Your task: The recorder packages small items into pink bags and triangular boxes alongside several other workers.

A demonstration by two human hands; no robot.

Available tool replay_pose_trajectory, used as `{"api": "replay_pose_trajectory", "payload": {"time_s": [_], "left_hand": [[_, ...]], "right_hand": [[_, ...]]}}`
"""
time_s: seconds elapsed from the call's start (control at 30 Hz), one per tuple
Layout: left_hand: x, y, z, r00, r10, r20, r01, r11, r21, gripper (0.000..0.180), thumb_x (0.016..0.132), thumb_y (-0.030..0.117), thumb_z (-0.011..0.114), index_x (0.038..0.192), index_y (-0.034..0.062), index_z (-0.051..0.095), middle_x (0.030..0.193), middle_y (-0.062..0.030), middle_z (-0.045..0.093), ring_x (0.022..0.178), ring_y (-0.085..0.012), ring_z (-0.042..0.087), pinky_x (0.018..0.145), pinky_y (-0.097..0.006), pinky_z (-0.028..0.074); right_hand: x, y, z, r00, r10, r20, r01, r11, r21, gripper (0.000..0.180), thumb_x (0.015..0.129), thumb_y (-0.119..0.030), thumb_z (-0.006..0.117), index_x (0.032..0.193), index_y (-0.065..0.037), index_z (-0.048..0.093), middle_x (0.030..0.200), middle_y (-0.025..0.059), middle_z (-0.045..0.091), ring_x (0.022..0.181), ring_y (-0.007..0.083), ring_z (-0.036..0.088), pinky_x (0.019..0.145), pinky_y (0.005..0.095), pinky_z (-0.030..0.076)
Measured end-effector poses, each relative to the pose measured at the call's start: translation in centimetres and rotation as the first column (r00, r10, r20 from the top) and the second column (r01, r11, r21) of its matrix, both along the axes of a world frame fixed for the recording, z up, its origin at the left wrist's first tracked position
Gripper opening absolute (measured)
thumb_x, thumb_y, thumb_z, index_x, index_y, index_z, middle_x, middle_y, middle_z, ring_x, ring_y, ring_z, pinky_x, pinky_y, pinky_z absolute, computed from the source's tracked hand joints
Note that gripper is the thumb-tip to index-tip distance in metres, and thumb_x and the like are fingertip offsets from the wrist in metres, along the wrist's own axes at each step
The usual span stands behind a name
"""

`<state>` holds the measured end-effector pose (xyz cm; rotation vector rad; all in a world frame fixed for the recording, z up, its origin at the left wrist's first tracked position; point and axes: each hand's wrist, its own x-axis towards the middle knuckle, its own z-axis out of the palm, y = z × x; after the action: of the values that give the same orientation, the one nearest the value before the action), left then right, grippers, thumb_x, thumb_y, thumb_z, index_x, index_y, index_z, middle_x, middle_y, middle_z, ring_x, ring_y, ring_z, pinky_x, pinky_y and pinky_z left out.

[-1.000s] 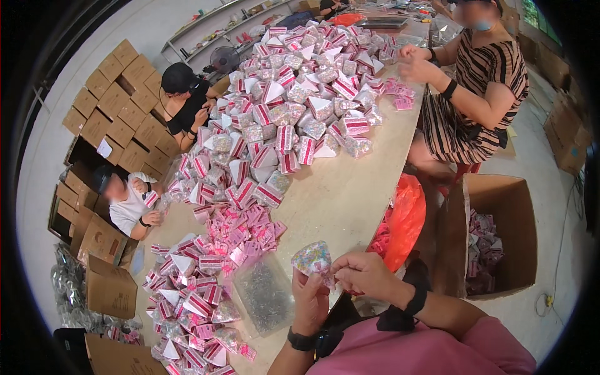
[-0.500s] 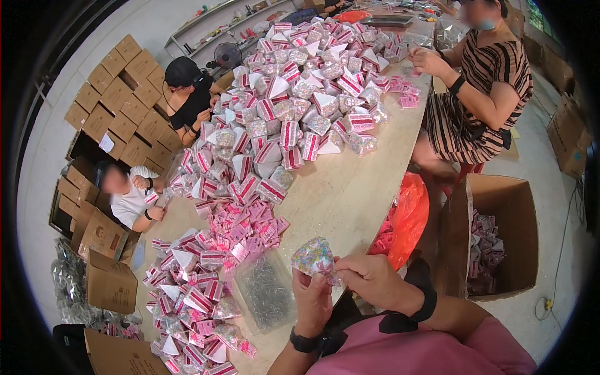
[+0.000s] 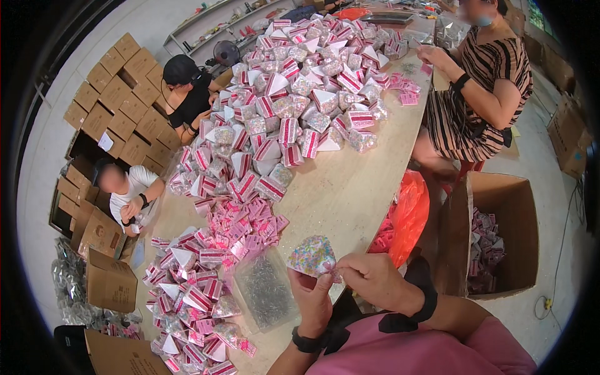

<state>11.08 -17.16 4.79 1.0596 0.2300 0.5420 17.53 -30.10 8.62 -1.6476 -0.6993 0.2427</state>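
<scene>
A wedge-shaped toy cake slice (image 3: 312, 254), covered in coloured sprinkles and wrapped in a clear bag, is held up over the table's near edge. My left hand (image 3: 314, 300) grips it from below, thumb against the bag's gathered end. Just to the right, my right hand (image 3: 378, 282) is closed in a pinch at that gathered end; what lies between its fingertips is too small to tell apart from the bag. Left of my hands sits a clear plastic tray (image 3: 294, 316) with many thin silvery pieces in it. Pink cards (image 3: 247, 228) lie heaped behind the tray.
Bagged cake slices form a large pile (image 3: 300, 100) and a nearer pile (image 3: 190, 287). An open carton (image 3: 531, 237) stands to the right, beside an orange-red plastic bag (image 3: 410, 212). Co-workers sit at the far left and far right of the table (image 3: 340, 194).
The bagged slice has tilted and shifted slightly left in my left hand. My right hand stays pinched at its end. Co-workers' hands have moved.
</scene>
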Motion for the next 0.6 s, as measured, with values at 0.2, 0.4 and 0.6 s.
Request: {"api": "replay_pose_trajectory", "payload": {"time_s": [0.2, 0.4, 0.6], "left_hand": [[-0.18, -0.34, 0.25, 0.997, 0.081, -0.014, -0.077, 0.98, 0.183, 0.072, 0.073, 0.013, 0.076, 0.13, 0.005, 0.032, 0.121, -0.0098, 0.049, 0.11, -0.0217, 0.051, 0.092, -0.036, 0.044], [-0.05, -0.18, -0.39, 0.991, 0.133, 0.028, -0.136, 0.956, 0.262, 0.07, 0.071, 0.009, 0.076, 0.127, 0.0051, 0.034, 0.119, -0.0086, 0.048, 0.111, -0.0209, 0.05, 0.092, -0.036, 0.043], [0.03, 0.07, -0.38, 0.993, 0.117, 0.001, -0.114, 0.965, 0.238, 0.067, 0.072, 0.007, 0.077, 0.123, 0.0029, 0.034, 0.12, -0.0108, 0.045, 0.11, -0.0216, 0.049, 0.09, -0.037, 0.046]], "right_hand": [[-0.05, -0.17, 0.07, 0.994, -0.042, 0.102, 0.048, 0.997, -0.057, 0.011, 0.084, -0.007, 0.056, 0.086, 0.0, 0.064, 0.065, 0.0121, 0.059, 0.058, 0.0174, 0.061, 0.053, 0.029, 0.047], [0.03, -0.13, 0.03, 0.991, -0.055, 0.126, 0.065, 0.995, -0.078, 0.011, 0.083, -0.006, 0.056, 0.086, 0.0, 0.064, 0.064, 0.0116, 0.059, 0.058, 0.0167, 0.061, 0.052, 0.0284, 0.047], [0.14, 0.02, 0.03, 0.996, -0.046, -0.078, 0.046, 0.999, -0.01, 0.012, 0.083, -0.012, 0.054, 0.087, -0.004, 0.063, 0.068, 0.0185, 0.058, 0.063, 0.0331, 0.061, 0.053, 0.0373, 0.047]]}}
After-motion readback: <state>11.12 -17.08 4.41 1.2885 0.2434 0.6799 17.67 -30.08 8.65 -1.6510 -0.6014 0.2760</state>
